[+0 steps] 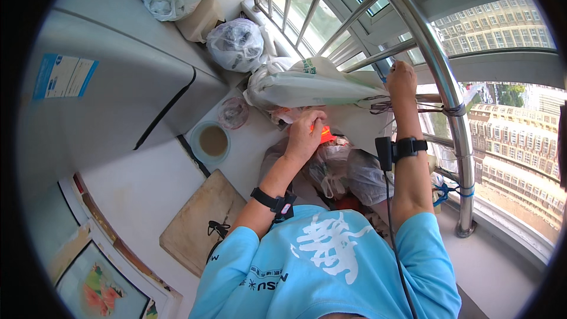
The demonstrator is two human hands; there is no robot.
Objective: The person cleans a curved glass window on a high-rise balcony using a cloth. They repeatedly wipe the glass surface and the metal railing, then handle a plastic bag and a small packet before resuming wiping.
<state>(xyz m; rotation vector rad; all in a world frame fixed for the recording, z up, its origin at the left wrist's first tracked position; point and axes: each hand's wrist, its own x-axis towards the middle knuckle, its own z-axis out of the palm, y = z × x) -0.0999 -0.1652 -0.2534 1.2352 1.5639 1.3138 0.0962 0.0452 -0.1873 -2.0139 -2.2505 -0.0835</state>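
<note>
My left hand (306, 135) hovers in front of my chest with its fingers curled; whether it holds anything is hidden. Below it lie an orange-red item (327, 134) and filled plastic bags (332, 170). My right hand (401, 77) is raised at the metal window railing (427, 48), its fingers closed near a small blue thing that I cannot make out. Just left of that hand, a long whitish plastic bag (319, 86) with green print hangs from the railing by dark ties (383, 105).
A bowl of brownish liquid (213, 140) and a clear plastic container (233, 113) stand by the grey refrigerator (119, 93). A worn board (203, 221) is at lower left. More stuffed bags (235, 45) fill the far corner. Window panes lie beyond the railing.
</note>
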